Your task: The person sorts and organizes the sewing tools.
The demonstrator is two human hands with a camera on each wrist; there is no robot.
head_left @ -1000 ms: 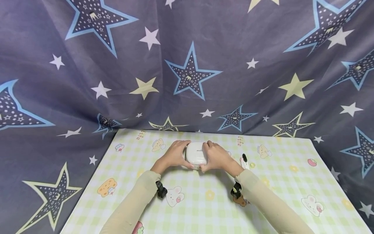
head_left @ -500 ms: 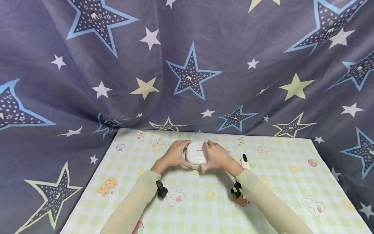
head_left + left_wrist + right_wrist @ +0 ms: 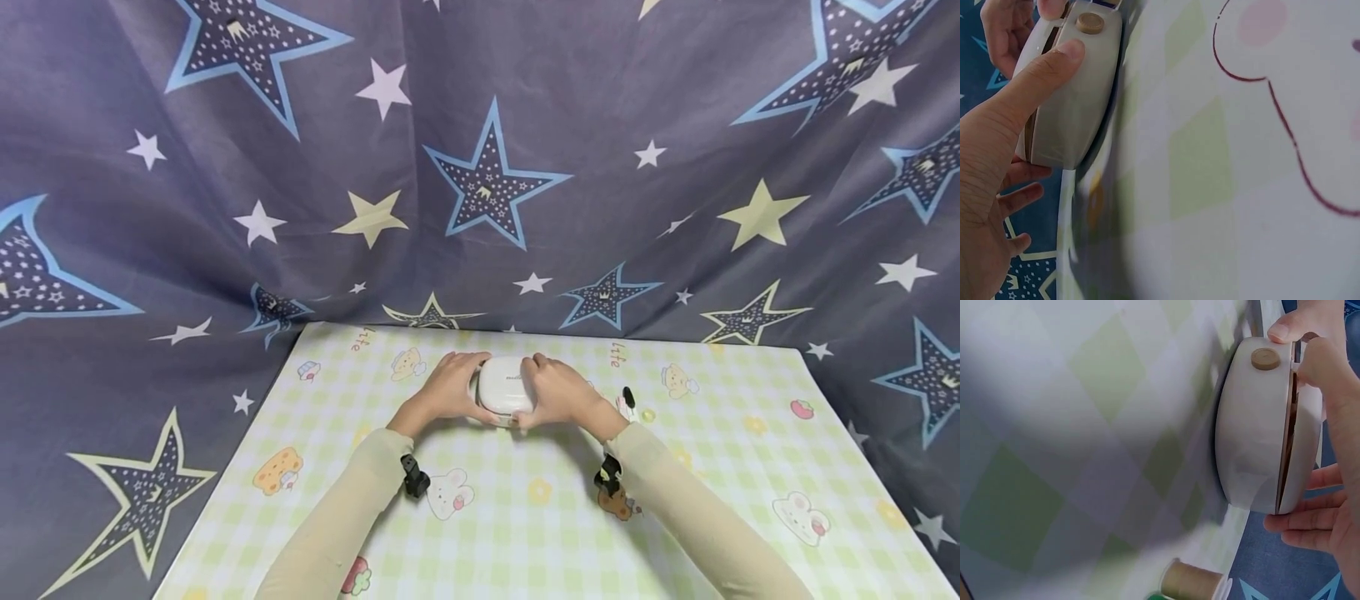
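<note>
A white rounded case (image 3: 504,387) sits toward the back of the table with a small dark logo on its lid. My left hand (image 3: 450,390) grips its left side, the thumb on the front of the base beside a tan round button (image 3: 1090,23). From the right, my right hand (image 3: 561,393) holds the case, its thumb at the lid's front edge and its fingers around the far end. A narrow dark gap (image 3: 1288,444) runs between lid and base in the right wrist view. What lies inside is hidden.
A spool of tan thread (image 3: 1192,580) lies on the table right of the case, with something green beside it. A small black-topped item (image 3: 628,400) shows behind my right wrist. A star-patterned curtain (image 3: 480,275) borders the checkered tablecloth (image 3: 517,542).
The head view has tilted down slightly, so the scene sits a little higher or lower across the frame. Both hands keep their hold on the case in nearly the same place.
</note>
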